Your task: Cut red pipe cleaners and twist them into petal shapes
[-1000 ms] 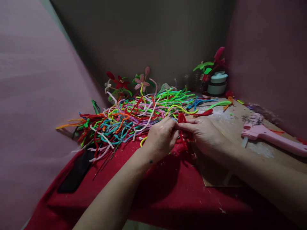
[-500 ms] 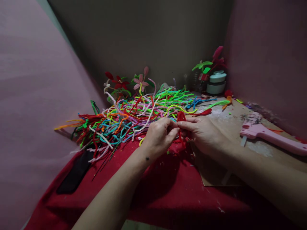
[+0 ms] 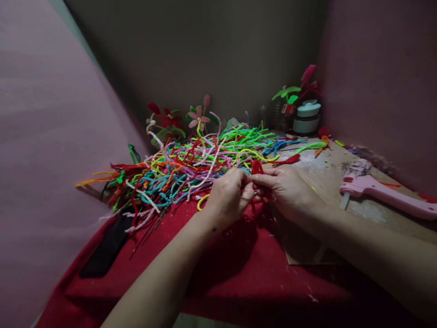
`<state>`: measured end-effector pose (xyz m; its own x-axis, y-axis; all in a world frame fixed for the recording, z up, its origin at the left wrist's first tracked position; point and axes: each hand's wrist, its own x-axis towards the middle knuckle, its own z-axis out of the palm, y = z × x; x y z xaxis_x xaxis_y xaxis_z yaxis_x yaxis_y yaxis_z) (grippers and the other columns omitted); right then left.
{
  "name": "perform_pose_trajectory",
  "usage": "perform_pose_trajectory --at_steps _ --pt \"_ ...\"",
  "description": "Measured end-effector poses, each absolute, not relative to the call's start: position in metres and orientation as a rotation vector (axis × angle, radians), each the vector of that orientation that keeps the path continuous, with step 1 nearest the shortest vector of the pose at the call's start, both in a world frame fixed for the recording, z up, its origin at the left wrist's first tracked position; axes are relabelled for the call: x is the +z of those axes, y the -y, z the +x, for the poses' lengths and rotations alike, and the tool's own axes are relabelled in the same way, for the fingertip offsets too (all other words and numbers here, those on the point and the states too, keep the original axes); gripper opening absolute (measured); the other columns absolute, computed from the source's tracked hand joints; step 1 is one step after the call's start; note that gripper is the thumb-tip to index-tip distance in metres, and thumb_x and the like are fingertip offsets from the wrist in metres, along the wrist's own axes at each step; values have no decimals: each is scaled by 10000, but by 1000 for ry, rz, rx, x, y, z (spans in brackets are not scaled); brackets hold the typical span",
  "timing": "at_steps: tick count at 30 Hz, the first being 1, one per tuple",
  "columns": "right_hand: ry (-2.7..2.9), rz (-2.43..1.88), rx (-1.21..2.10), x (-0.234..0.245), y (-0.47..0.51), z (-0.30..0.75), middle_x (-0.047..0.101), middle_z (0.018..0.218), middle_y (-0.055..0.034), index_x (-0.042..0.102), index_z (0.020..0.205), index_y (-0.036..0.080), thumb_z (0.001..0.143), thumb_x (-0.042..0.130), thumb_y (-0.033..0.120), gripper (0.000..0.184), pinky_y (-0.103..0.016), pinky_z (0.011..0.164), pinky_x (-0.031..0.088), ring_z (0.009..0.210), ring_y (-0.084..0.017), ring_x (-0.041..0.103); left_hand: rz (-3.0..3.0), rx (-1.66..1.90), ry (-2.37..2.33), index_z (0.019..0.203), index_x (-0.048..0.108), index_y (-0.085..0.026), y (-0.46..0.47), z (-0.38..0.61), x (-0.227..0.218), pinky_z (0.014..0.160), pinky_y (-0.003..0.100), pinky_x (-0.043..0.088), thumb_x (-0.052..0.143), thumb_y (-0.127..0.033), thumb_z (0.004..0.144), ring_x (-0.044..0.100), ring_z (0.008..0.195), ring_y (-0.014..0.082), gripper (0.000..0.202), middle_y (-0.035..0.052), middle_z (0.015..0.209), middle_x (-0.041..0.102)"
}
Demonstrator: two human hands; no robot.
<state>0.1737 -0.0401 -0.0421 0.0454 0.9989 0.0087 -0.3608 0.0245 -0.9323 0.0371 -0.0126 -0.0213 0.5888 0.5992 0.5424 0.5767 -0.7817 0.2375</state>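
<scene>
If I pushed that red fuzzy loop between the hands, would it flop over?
Maybe not: the red fuzzy loop is probably bendy but holds its shape, since its top sticks up above the fingers of the right hand. It's likely light, because a fingertip grip seems enough. And it probably isn't slippery, as it looks fuzzy.

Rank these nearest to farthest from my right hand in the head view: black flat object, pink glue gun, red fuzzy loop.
1. Red fuzzy loop, at your right hand.
2. Pink glue gun, further right.
3. Black flat object, far left.
</scene>
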Motion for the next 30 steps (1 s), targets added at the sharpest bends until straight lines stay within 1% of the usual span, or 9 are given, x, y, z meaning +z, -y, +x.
perform_pose_trajectory --at_steps 4,9,12,17,22,25,30 --pt "849 -901 1364 -44 38 173 522 517 11 571 566 148 567 710 245 170 -240 457 366 456 -91 461 3144 1049 -866 731 512 -146 10 36 -26 536 229 377 437 -149 817 495 602 123 115 32 695 539" --pt "832 -885 1377 -39 41 171 503 464 25 543 504 146 529 753 268 244 -229 436 335 421 -75 443 3346 1031 -741 741 492 -148 9 34 -27 498 235 358 391 -173 856 476 575 128 155 35 685 524" --pt "831 -912 1380 -39 43 171 493 438 29 524 483 148 530 751 273 263 -227 433 320 405 -70 433 3350 979 -729 743 479 -154 9 33 -25 480 236 347 378 -183 860 468 563 127 157 30 678 521" --pt "894 -956 1311 -44 42 172 479 436 30 535 495 143 565 698 267 216 -231 425 277 400 -67 406 3306 935 -716 740 474 -156 12 33 -22 485 241 351 366 -169 864 468 557 125 164 25 667 521" --pt "898 -967 1291 -45 43 172 461 445 40 536 509 147 576 674 251 186 -233 430 258 411 -64 382 3222 896 -731 746 476 -161 14 33 -21 497 231 365 379 -155 854 479 557 117 145 14 659 526" --pt "923 -980 1261 -44 44 172 458 431 40 517 489 156 584 655 238 187 -237 426 251 404 -67 378 3199 875 -784 759 479 -160 15 34 -22 499 228 376 395 -166 849 496 561 117 124 15 669 542" --pt "921 -954 1242 -47 43 170 467 444 41 519 511 154 583 649 229 166 -236 432 264 406 -70 390 3238 777 -995 773 482 -159 16 34 -25 494 248 393 353 -193 875 517 563 135 168 33 692 561"
